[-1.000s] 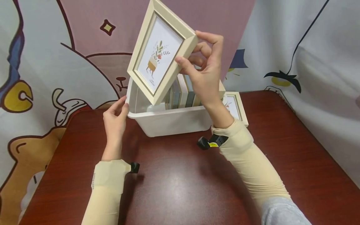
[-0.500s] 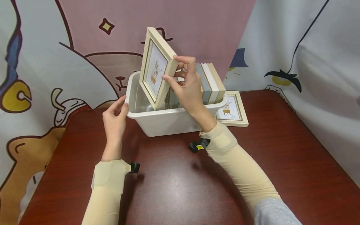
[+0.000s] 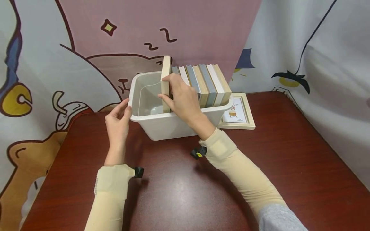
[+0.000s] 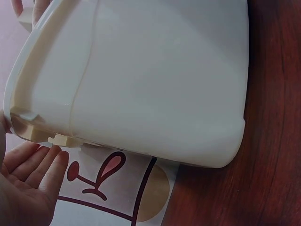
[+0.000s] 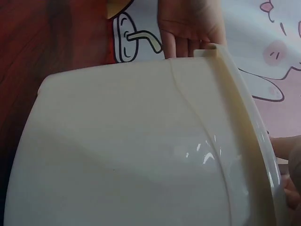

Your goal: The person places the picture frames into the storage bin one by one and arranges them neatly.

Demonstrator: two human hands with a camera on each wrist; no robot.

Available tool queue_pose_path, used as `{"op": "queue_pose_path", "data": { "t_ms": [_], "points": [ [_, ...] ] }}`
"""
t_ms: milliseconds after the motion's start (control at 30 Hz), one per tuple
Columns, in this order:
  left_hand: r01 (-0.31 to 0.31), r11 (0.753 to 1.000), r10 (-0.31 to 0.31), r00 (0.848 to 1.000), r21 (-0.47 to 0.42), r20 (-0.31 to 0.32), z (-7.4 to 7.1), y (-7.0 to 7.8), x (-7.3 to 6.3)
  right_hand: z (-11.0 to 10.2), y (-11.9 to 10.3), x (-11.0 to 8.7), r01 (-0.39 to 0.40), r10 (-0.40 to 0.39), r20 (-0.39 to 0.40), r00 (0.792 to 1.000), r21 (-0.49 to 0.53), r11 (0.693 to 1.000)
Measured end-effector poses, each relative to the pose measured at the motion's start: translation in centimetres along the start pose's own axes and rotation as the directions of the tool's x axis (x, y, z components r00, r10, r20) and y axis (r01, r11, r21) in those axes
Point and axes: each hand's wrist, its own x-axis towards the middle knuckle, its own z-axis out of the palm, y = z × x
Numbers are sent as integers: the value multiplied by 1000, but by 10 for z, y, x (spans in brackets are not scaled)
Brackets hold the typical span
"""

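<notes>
A white plastic bin (image 3: 164, 126) stands on the table with several picture frames (image 3: 210, 85) upright in a row toward its right side. My right hand (image 3: 185, 101) pinches the near edge of a cream picture frame (image 3: 166, 67) between thumb and fingers. That frame stands upright, partly inside the bin, left of the row; its picture is turned out of sight. At the bin's left rim my left hand (image 3: 117, 128) grips the edge, thumb above and fingers beneath. The left wrist view shows these fingers (image 4: 49, 172) under the rim. Bin walls fill most of both wrist views.
Another cream picture frame (image 3: 251, 119) lies flat, picture up, to the right of the bin and partly behind it. The dark red table (image 3: 179, 192) reaches back to a cartoon-printed cloth (image 3: 202, 29). The bin's left part shows bare floor.
My right hand has lowered the picture frame into the bin and turned it from tilted and picture-facing to upright and edge-on. The left hand has stayed at the rim.
</notes>
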Motion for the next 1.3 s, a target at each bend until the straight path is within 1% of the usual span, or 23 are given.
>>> {"op": "queue_pose_path", "data": {
  "t_ms": [200,300,467,567,767,933,1000,1033,1133,1200,1233,1300],
  "points": [
    [1,1000,-1,1000,-7,2,0,0,1,2,-3,-3,-41,49,73,996,-110,993],
    [-2,1000,2,1000,-5,0,0,0,1,3,-2,-4,-55,65,78,995,-133,990],
    [-11,1000,11,1000,-2,-9,0,-1,1,3,-1,-7,-17,33,86,996,-180,983],
    [-12,1000,12,1000,-2,-14,0,-1,1,3,-2,-7,-2,28,113,993,-225,974],
    [-6,1000,6,1000,9,-18,1,-1,0,4,-5,-6,-8,68,191,979,-295,955],
    [0,1000,0,1000,8,-17,1,-1,1,1,-3,-1,-29,103,234,967,-300,954],
    [1,1000,-1,1000,6,-18,1,-1,0,-1,0,2,-24,106,271,957,-292,956],
    [1,1000,-1,1000,6,-19,1,-1,0,-3,1,5,-18,108,302,947,-286,958],
    [-6,1000,6,1000,3,-24,0,0,-1,-6,3,11,18,90,404,910,-256,967],
    [-9,1000,10,1000,4,-20,-1,0,-1,-7,6,14,47,67,458,887,-234,971],
    [-10,1000,10,1000,1,-17,-1,0,-1,-8,7,15,62,54,474,879,-226,972],
    [-6,1000,6,1000,0,-12,0,0,-1,-9,10,17,87,28,487,873,-211,974]
  ]
}}
